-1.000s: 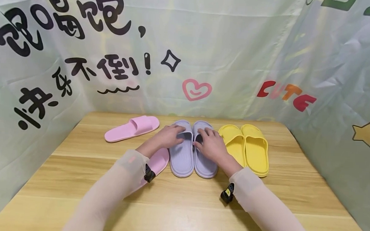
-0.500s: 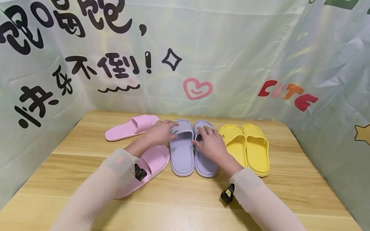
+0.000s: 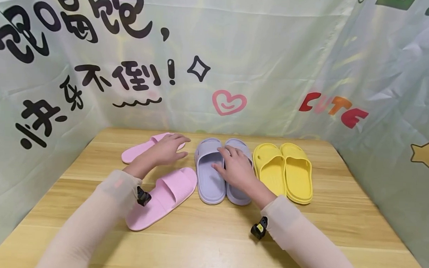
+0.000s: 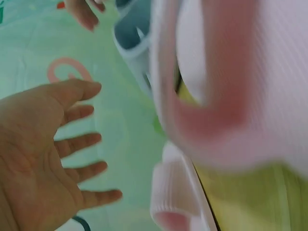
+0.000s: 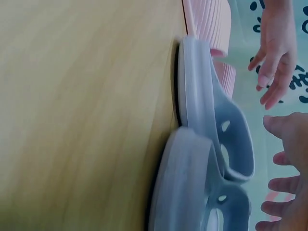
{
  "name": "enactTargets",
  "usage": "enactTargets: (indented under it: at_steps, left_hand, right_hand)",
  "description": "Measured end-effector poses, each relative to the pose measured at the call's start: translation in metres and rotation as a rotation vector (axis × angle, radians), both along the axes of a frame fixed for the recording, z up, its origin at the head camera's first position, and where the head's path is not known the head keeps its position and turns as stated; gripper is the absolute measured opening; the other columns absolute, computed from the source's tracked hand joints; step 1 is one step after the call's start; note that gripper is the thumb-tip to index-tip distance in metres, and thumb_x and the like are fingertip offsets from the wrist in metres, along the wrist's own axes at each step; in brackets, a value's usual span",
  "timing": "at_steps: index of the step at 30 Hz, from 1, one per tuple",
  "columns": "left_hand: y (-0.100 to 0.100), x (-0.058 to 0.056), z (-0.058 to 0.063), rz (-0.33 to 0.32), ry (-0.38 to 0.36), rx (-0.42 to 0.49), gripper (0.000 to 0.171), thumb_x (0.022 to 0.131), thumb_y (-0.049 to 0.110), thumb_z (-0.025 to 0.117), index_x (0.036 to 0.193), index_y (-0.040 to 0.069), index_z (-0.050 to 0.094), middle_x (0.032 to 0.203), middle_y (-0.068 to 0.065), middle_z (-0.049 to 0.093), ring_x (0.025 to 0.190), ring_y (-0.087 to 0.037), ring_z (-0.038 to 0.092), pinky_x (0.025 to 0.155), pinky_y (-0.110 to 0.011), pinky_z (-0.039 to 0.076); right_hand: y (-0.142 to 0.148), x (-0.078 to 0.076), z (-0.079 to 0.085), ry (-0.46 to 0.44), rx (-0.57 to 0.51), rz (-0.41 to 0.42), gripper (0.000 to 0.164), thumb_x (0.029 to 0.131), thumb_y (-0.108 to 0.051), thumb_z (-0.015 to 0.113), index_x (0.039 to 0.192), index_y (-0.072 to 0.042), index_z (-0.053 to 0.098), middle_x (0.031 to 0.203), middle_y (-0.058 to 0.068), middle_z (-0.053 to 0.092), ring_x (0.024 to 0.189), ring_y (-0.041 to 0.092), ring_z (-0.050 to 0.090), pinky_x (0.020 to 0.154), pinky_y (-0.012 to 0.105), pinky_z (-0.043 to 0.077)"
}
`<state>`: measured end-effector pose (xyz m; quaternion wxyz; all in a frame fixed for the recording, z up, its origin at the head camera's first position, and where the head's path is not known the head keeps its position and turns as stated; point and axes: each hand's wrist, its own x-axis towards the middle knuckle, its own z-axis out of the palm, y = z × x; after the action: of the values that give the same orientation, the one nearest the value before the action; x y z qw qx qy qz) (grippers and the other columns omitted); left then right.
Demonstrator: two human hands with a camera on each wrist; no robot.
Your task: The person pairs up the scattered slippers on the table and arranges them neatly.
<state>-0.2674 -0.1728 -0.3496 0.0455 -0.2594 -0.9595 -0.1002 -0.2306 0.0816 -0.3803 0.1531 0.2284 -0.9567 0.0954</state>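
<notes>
Two lavender slippers stand side by side at the middle of the table, the left one (image 3: 212, 181) fully shown and the right one (image 3: 238, 197) partly hidden. Over the right one hovers my right hand (image 3: 236, 166), its fingers spread and holding nothing. My left hand (image 3: 166, 149) is in the air with spread fingers, overlapping the far pink slipper (image 3: 133, 153) in the head view. The near pink slipper (image 3: 178, 188) lies at a slant below it, its toe close to the left lavender slipper. In the left wrist view the left palm (image 4: 38, 154) is bare.
A pair of yellow slippers, left (image 3: 272, 177) and right (image 3: 298, 180), sits right of the lavender pair. All lie on a wooden table (image 3: 210, 240). A printed cloth (image 3: 274, 53) hangs behind and along both sides.
My left hand has come off the left lavender slipper and moved left over the far pink slipper. My right hand has lifted and shifted slightly left.
</notes>
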Motion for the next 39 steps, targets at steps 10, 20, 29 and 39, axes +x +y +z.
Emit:
enactTargets:
  at_steps: [10,20,29,39]
  left_hand:
    - [-0.040,-0.016,-0.012,-0.047,0.016,0.027,0.050,0.085,0.038,0.055,0.130,0.016,0.045,0.133,-0.011,0.039,0.123,-0.033,0.031,0.097,-0.054,0.025]
    - [-0.060,-0.030,-0.022,-0.060,0.022,0.015,0.051,0.086,0.037,0.055,0.130,0.012,0.045,0.134,-0.016,0.037,0.123,-0.035,0.030,0.101,-0.048,0.022]
    - [-0.076,-0.044,-0.039,-0.069,0.075,-0.053,0.053,0.085,0.035,0.058,0.131,0.011,0.044,0.134,-0.019,0.036,0.123,-0.037,0.029,0.100,-0.051,0.022]
    - [-0.087,-0.059,-0.054,-0.092,0.182,-0.130,0.059,0.083,0.047,0.055,0.133,0.017,0.042,0.135,-0.014,0.035,0.123,-0.036,0.031,0.100,-0.050,0.023]
  right_hand:
    - [-0.022,0.014,0.005,0.009,-0.027,0.109,0.056,0.084,-0.050,0.052,0.130,-0.019,0.044,0.130,0.009,0.042,0.116,0.031,0.041,0.095,0.045,0.033]
    - [-0.043,0.027,0.005,0.021,-0.015,0.202,0.057,0.085,-0.053,0.048,0.129,-0.017,0.046,0.128,0.006,0.044,0.114,0.027,0.043,0.096,0.039,0.034]
    - [-0.060,0.039,0.002,0.000,-0.017,0.291,0.056,0.086,-0.054,0.045,0.130,-0.018,0.044,0.128,0.007,0.044,0.116,0.025,0.042,0.096,0.040,0.033]
    - [-0.080,0.044,-0.001,0.010,0.025,0.353,0.057,0.085,-0.055,0.045,0.130,-0.019,0.044,0.128,0.005,0.045,0.116,0.023,0.041,0.099,0.035,0.031]
